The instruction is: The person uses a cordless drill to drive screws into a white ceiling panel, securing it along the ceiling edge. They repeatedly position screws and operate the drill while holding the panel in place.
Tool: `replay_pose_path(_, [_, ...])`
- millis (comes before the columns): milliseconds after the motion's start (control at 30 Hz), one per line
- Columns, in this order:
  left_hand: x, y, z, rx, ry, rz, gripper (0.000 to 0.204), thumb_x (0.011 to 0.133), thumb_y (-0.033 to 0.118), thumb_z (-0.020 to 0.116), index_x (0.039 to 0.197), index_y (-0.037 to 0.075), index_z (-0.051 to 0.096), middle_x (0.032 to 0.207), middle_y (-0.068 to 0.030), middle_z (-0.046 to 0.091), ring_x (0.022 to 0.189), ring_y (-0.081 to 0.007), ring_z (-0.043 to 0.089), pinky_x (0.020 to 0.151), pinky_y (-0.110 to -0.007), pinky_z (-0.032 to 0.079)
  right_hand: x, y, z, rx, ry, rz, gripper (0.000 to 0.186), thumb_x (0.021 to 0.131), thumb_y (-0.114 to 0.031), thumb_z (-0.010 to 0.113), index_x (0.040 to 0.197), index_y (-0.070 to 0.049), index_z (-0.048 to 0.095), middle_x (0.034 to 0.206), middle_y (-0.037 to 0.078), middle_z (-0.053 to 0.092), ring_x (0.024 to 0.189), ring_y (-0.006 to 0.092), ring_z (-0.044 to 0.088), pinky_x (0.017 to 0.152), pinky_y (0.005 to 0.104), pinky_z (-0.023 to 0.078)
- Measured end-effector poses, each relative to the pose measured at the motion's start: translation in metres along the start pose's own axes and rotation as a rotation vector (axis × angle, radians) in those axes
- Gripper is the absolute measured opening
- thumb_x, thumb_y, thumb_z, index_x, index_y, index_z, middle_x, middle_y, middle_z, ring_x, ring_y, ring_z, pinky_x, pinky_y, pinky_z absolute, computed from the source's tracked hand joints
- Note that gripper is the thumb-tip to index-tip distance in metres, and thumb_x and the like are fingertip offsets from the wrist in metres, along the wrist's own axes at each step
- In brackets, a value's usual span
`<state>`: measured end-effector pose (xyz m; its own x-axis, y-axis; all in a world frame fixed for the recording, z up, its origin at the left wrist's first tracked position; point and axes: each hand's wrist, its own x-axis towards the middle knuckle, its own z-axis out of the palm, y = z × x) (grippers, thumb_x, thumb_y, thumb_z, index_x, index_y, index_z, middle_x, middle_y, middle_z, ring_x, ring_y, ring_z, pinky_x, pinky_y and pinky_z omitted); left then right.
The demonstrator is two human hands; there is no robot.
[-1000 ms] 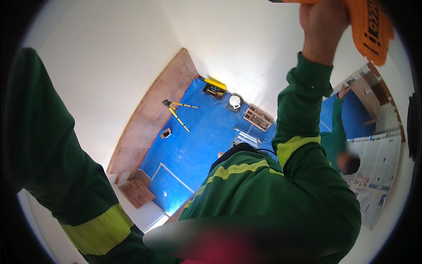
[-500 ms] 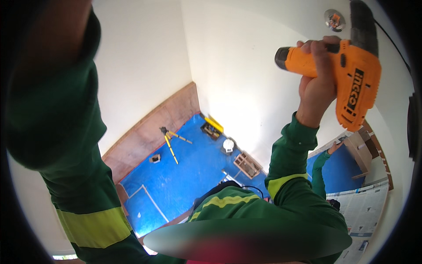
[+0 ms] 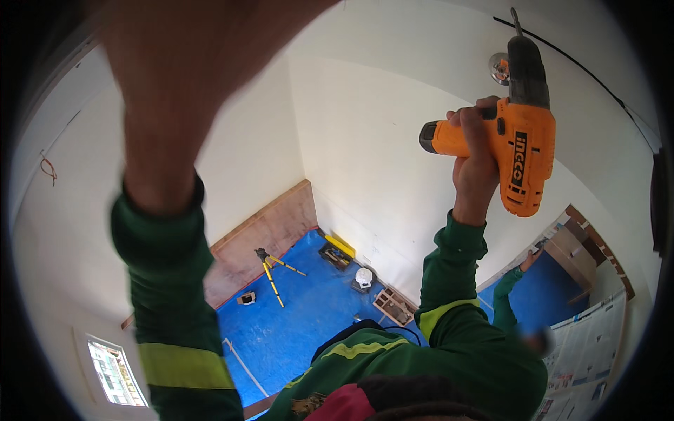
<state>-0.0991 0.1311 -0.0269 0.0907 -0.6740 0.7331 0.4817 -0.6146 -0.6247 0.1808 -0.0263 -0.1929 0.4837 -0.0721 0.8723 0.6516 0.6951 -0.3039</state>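
My right hand [image 3: 477, 165] is closed round the handle of an orange and black cordless drill [image 3: 528, 158], raised high on the right. A metal bit [image 3: 517, 22] in the drill's chuck points up. Just left of the chuck, partly covered by it, is a round metal ceiling fitting [image 3: 499, 69] with orange bits inside. My left hand [image 3: 217, 49] reaches up past the top edge, large, close and blurred. Its fingers are out of the picture, so what it touches does not show.
A black cable [image 3: 562, 50] runs along the ceiling. Below, blue sheeting [image 3: 295, 337] covers the floor, with a yellow-legged tripod [image 3: 270, 277], a toolbox [image 3: 335, 257], a white helmet-like object [image 3: 364, 278] and a wooden tray [image 3: 394, 309]. Another person's raised hand [image 3: 530, 261] shows at right.
The drill and my right hand sit further left and lower in view, and the bit now shows. More of my left forearm and hand has come in at the top.
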Motion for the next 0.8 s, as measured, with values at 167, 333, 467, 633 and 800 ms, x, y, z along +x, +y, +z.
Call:
replay_pose_path(167, [-0.206, 0.135, -0.053, -0.677, -0.064, -1.385, 0.021, 0.114, 0.017, 0.050, 0.103, 0.000, 0.053, 0.099, -0.0030, 0.052, 0.093, -0.0122, 0.051, 0.077, -0.027, 0.043, -0.001, 0.001, 0.000, -0.016, 0.007, 0.039, 0.033, 0.092, 0.005, 0.074, 0.118, -0.008, 0.059, 0.101, 0.002, 0.065, 0.081, 0.0176, 0.073, 0.087, 0.0473, 0.065])
replay_pose_path(333, [-0.414, 0.339, -0.180, -1.035, -0.479, -2.869, 0.024, 0.101, 0.014, 0.058, 0.077, 0.011, 0.059, 0.073, -0.0022, 0.051, 0.069, -0.0177, 0.052, 0.066, -0.036, 0.047, -0.003, -0.001, 0.004, -0.005, 0.023, 0.032, 0.033, 0.090, -0.004, 0.081, 0.115, -0.008, 0.059, 0.100, 0.003, 0.064, 0.083, 0.0169, 0.072, 0.086, 0.0377, 0.062])
replay_pose_path(467, [-0.424, 0.416, -0.248, -1.483, -0.545, -2.948, 0.015, 0.096, -0.005, 0.053, 0.104, -0.007, 0.066, 0.101, -0.0107, 0.065, 0.097, -0.0224, 0.065, 0.095, -0.034, 0.057, -0.003, -0.004, 0.007, 0.006, 0.041, 0.043, 0.034, 0.090, 0.000, 0.079, 0.116, -0.008, 0.059, 0.102, 0.002, 0.063, 0.083, 0.0162, 0.071, 0.085, 0.0386, 0.063])
replay_pose_path(633, [-0.371, 0.369, -0.242, -1.578, -0.820, -2.773, 0.033, 0.109, 0.014, 0.056, 0.134, -0.008, 0.058, 0.118, -0.0173, 0.069, 0.117, -0.0267, 0.068, 0.106, -0.036, 0.055, -0.003, -0.008, 0.010, 0.001, 0.051, 0.051, 0.037, 0.090, 0.001, 0.077, 0.120, -0.009, 0.058, 0.102, 0.001, 0.063, 0.082, 0.0164, 0.070, 0.086, 0.0421, 0.063])
replay_pose_path(800, [-0.334, 0.330, -0.235, -1.634, -1.152, -2.508, 0.041, 0.108, 0.027, 0.066, 0.134, -0.004, 0.059, 0.122, -0.0150, 0.070, 0.110, -0.0211, 0.070, 0.101, -0.033, 0.056, -0.005, -0.011, 0.008, -0.062, 0.050, 0.085, 0.041, 0.092, 0.003, 0.075, 0.126, -0.010, 0.056, 0.104, 0.001, 0.063, 0.080, 0.0162, 0.070, 0.088, 0.0486, 0.063])
